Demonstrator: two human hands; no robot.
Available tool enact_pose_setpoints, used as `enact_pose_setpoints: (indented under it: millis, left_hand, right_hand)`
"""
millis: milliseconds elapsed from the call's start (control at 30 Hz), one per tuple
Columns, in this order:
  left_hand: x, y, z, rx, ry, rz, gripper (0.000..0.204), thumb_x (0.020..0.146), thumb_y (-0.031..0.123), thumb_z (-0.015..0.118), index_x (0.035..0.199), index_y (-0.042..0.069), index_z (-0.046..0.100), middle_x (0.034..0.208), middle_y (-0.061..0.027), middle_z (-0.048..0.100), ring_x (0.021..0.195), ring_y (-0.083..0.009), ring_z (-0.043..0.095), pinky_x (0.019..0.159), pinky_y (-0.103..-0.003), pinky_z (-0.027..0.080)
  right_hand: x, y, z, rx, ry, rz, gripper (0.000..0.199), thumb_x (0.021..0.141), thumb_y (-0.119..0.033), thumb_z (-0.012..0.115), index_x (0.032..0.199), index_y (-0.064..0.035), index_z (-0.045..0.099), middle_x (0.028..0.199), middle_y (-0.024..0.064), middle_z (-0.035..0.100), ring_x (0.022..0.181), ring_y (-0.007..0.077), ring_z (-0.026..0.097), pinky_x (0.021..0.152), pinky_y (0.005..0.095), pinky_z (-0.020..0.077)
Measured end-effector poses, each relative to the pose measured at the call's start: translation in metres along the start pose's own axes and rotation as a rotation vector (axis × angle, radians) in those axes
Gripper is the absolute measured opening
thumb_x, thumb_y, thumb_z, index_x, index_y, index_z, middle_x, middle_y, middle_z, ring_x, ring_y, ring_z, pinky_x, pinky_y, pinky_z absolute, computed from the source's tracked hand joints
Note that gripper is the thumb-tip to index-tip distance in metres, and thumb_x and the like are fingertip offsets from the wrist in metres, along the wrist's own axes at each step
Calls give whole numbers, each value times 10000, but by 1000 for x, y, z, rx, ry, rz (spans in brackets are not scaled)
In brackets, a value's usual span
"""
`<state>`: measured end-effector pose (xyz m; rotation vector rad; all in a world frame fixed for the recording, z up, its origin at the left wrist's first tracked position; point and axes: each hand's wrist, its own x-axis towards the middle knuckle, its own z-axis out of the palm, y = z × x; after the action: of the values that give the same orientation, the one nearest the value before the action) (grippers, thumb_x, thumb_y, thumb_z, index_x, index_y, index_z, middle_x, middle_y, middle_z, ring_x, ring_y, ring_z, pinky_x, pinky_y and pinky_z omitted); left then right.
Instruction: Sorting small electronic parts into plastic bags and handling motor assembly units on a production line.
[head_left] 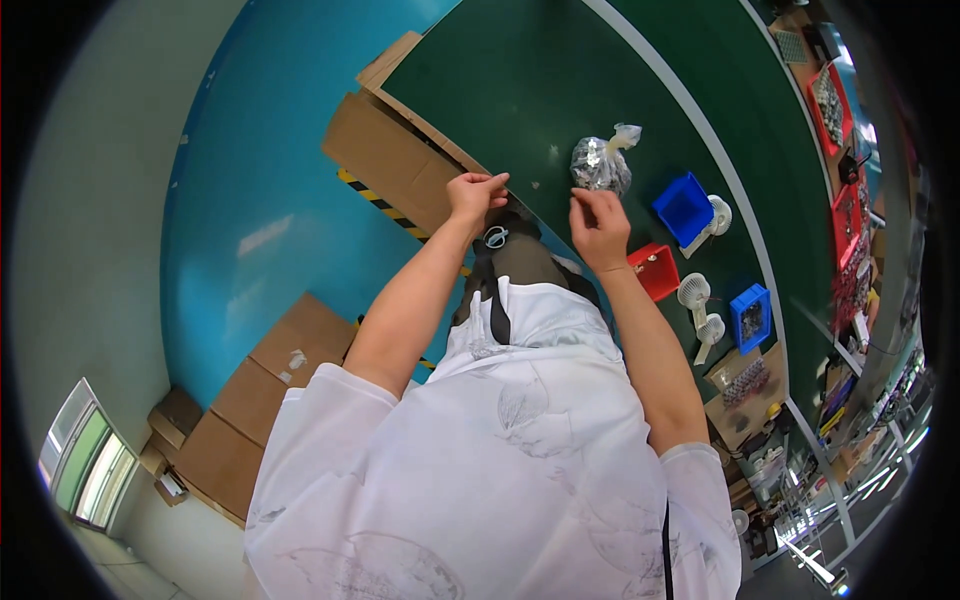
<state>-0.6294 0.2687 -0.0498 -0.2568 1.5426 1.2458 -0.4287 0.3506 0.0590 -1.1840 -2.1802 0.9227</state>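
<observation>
My left hand (pixel 479 198) is held over the near edge of the green table (pixel 480 80), close to an open cardboard box. Its thumb and fingers are pressed together; anything between them is too small to make out. My right hand (pixel 602 228) is a short way to the right, its fingers curled into a pinch whose contents I cannot see. Just beyond its fingertips sits a knotted clear plastic bag (pixel 597 160) of small shiny parts; whether they touch is unclear. A red bin (pixel 655 272) stands beside my right wrist, partly behind the forearm.
Right of the bag stand a blue bin (pixel 684 208) and several small white fans (pixel 694 291). Farther right is a blue bin of dark parts (pixel 750 318). The open cardboard box (pixel 390 150) adjoins the table's left edge. More cartons (pixel 240 420) stand on the blue floor (pixel 260 180).
</observation>
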Motion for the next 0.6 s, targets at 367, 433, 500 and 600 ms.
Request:
enact_pose_setpoints:
  millis: [367,433,500,600]
  left_hand:
    - [-13,9,-10,-12,-74,-7,170,853,77,791,918,-25,672,834,-96,708,716,-162,711,562,-241,586]
    - [-19,9,-11,-19,-82,2,170,853,78,792,930,-26,682,840,-92,711,724,-160,712,563,-241,585]
    - [-25,10,-11,-24,-91,9,171,853,78,792,943,-26,692,846,-89,714,732,-158,712,565,-241,583]
    - [-30,10,-10,-5,-114,23,174,854,78,790,970,-27,714,862,-82,721,743,-150,711,564,-243,578]
  right_hand:
    - [-12,36,72,-411,-233,-238,357,902,-221,694,1160,23,662,946,112,583,883,286,603,743,376,538]
    - [-17,42,69,-451,-223,-369,334,889,-207,686,1131,21,673,906,100,575,838,269,585,698,364,519]
    - [-21,43,66,-467,-238,-391,322,888,-206,681,1121,17,677,893,95,574,831,263,585,684,363,512]
    - [-22,40,68,-496,-229,-426,267,883,-201,673,1057,0,689,844,81,573,797,250,582,646,362,491]
